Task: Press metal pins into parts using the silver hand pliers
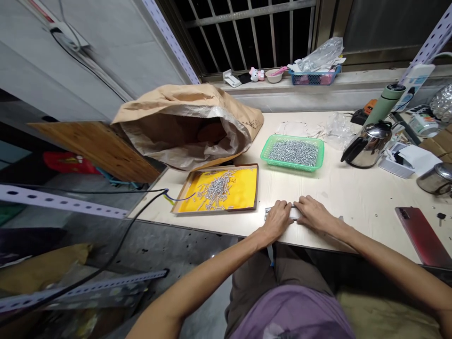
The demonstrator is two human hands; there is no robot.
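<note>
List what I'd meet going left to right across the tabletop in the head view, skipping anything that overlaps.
Yellow-bottomed tray with small metal pieces → left hand → right hand → steel kettle → red phone.

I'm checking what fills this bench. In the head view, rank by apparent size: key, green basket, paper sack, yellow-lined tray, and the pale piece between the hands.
1. Paper sack
2. Yellow-lined tray
3. Green basket
4. Key and pale piece, not ranked against each other: the piece is partly covered.
</note>
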